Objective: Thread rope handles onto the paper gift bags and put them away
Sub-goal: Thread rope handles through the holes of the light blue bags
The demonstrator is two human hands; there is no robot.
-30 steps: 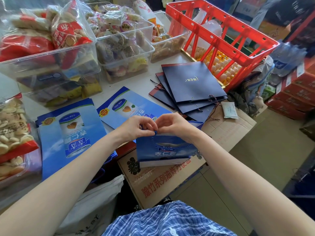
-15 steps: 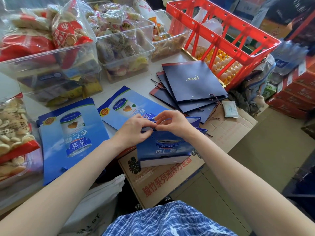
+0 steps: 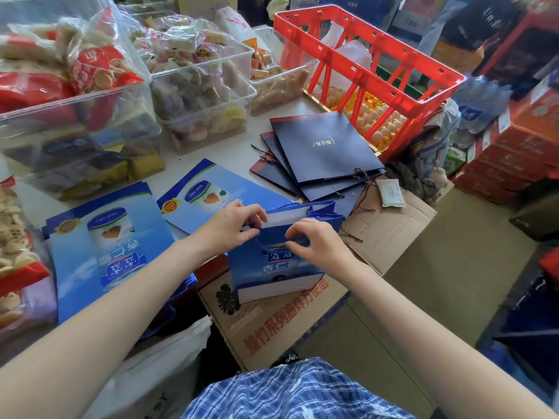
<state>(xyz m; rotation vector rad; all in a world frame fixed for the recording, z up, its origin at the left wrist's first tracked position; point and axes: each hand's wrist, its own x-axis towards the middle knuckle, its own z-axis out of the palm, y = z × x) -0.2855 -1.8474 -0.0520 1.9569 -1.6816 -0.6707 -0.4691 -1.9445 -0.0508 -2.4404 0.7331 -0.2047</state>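
A: Fingers?
B: Left hand (image 3: 233, 226) pinches the blue gift bag (image 3: 272, 264) rim; right hand (image 3: 314, 241) pinches its rope handle (image 3: 262, 247). Bag stands on a cardboard box (image 3: 272, 325).
A: Beyond the fingers?
B: Clear bins (image 3: 90, 122) of snack packs, red crate (image 3: 363, 77).

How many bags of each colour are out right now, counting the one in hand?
Light blue gift bag, opened, held by left hand and right hand: 1
Light blue gift bags lying flat, visible piles: 2
Dark navy gift bags, fanned stack: at least 4, lower ones hidden
Total: at least 7
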